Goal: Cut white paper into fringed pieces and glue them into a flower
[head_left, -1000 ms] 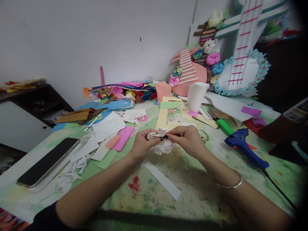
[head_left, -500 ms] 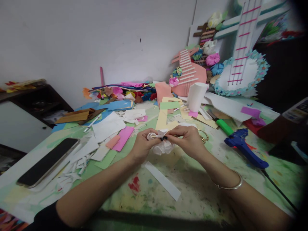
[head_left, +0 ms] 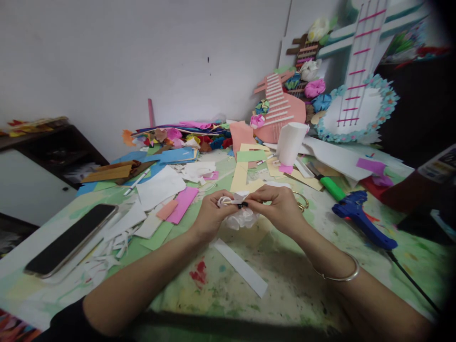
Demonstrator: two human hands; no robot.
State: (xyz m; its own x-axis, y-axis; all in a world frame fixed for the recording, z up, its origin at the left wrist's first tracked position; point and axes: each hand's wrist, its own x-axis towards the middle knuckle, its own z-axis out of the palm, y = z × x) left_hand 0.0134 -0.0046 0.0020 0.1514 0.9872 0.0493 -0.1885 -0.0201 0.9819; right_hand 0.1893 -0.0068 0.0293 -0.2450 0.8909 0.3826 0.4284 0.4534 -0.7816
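White strip (head_left: 241, 270) lay slantwise on the bench (head_left: 299, 289); past it, left hand (head_left: 209, 214) and right hand (head_left: 280, 208), equally near, had fingers pinched on the white paper flower (head_left: 242, 220) between them, frilled part just below their grip.

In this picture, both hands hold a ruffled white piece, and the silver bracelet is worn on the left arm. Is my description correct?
Not entirely: the head view shows the silver bracelet on the right arm, not the left. The rest is right: the left hand and the right hand both hold the ruffled white piece.
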